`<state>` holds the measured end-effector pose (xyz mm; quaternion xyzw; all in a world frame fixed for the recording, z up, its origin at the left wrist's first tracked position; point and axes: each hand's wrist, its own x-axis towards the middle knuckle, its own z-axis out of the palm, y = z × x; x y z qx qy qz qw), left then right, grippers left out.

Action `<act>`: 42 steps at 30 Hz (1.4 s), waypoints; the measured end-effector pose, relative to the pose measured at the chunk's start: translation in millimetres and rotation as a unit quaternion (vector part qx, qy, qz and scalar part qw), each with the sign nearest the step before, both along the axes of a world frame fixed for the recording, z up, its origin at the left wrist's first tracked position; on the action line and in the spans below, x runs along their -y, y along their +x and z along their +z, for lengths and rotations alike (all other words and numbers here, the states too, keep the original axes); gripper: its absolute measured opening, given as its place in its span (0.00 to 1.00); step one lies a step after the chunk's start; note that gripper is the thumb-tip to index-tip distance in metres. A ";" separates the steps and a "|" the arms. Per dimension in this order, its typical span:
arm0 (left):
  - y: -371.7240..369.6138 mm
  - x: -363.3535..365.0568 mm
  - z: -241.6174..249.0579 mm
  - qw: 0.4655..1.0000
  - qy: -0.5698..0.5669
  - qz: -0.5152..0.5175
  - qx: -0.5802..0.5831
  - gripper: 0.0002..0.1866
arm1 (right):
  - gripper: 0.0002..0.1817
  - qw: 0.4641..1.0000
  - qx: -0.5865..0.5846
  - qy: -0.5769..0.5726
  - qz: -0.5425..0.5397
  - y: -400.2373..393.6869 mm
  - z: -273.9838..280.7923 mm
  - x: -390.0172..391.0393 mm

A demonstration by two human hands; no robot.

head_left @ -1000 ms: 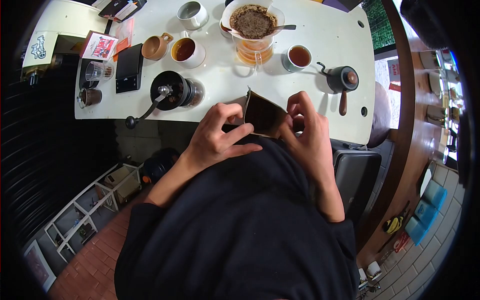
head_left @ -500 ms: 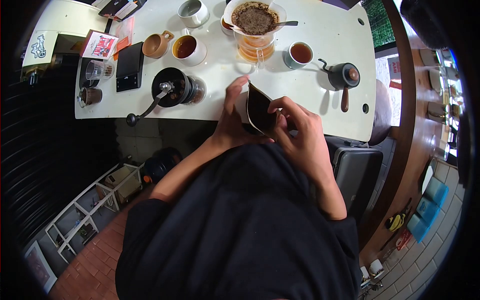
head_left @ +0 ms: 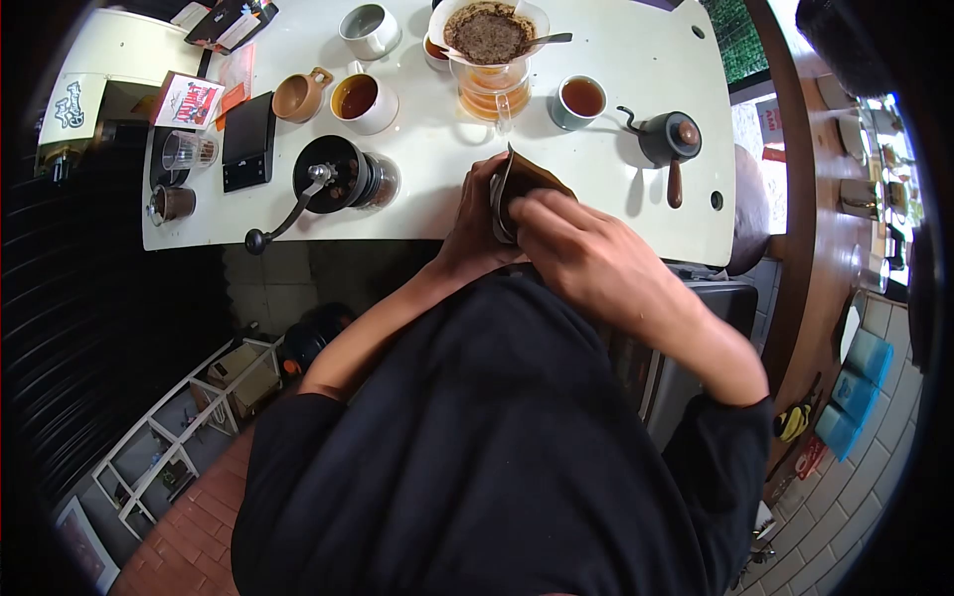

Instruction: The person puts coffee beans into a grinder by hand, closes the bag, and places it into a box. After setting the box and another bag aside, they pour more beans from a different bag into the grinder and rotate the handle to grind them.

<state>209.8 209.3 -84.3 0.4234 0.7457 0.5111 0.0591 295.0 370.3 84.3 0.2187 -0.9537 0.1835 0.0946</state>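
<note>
Two hands met over the near edge of the white surface (head_left: 616,214), both closed on a brown pouch (head_left: 532,179): the left hand (head_left: 477,223) gripped its left side, the right hand (head_left: 576,248) covered its lower part, fingers clenched over it. The pouch stood tilted, its open top pointing toward the dripper (head_left: 487,35), which sat full of wet grounds on a glass server (head_left: 494,97) with a spoon (head_left: 550,39) resting across the rim. Just right of the server stood a cup (head_left: 581,99) of dark liquid, and beyond it a black kettle (head_left: 669,139) with a wooden handle. To the left lay a hand grinder (head_left: 338,177) on its side, a black scale (head_left: 248,139), a tan mug (head_left: 296,96), a white cup (head_left: 363,99) of brown liquid and a grey mug (head_left: 366,28). A glass (head_left: 184,151) and a printed card (head_left: 189,99) sat near the far left edge. Below the surface showed red brick floor (head_left: 189,526) and a white shelf (head_left: 169,437). A dark sweater (head_left: 477,447) hid most of the foreground. What the pouch held could not be made out, and the lens darkened and cut off the corners.
</note>
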 end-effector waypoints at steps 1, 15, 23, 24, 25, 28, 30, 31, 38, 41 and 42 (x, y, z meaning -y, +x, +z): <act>0.7 -1.2 1.2 1.000 0.003 -0.001 -0.004 0.67 | 0.09 0.993 0.105 0.010 0.057 -0.6 1.5 -1.4; 7.4 0.9 -28.9 0.999 0.010 0.014 0.039 0.66 | 0.07 0.811 0.436 0.344 0.186 -80.4 -11.8 27.3; 1.5 5.5 -21.4 0.999 0.014 0.001 0.030 0.65 | 0.13 0.746 0.420 0.416 0.306 -92.3 -32.6 32.2; 0.9 4.9 -21.9 1.000 0.023 0.004 0.019 0.63 | 0.12 0.747 0.430 0.407 0.302 -91.9 -32.2 29.8; -0.1 5.2 -19.7 1.000 0.024 0.008 0.016 0.63 | 0.12 0.747 0.426 0.411 0.303 -91.9 -35.7 29.8; -3.0 8.0 -7.7 1.000 -0.013 -0.011 0.021 0.63 | 0.13 0.727 0.443 0.428 0.302 -95.8 -40.2 33.2; -2.5 14.7 7.8 0.999 -0.030 -0.003 0.023 0.63 | 0.14 0.736 0.431 0.418 0.312 -96.3 -39.3 28.4; -1.9 20.1 19.3 0.999 -0.046 0.003 0.027 0.62 | 0.14 0.745 0.421 0.406 0.322 -95.7 -38.9 25.5; -17.1 168.7 145.7 0.897 -0.173 -0.296 0.280 0.39 | 0.14 0.773 0.479 0.354 0.219 -93.5 -27.0 17.1; -55.3 216.6 209.7 0.936 -0.090 -0.258 0.222 0.31 | 0.12 0.785 0.451 0.339 0.256 -95.6 -29.4 8.6; -71.7 232.1 218.0 0.956 -0.071 -0.212 0.189 0.30 | 0.12 0.784 0.453 0.341 0.254 -96.1 -27.9 8.2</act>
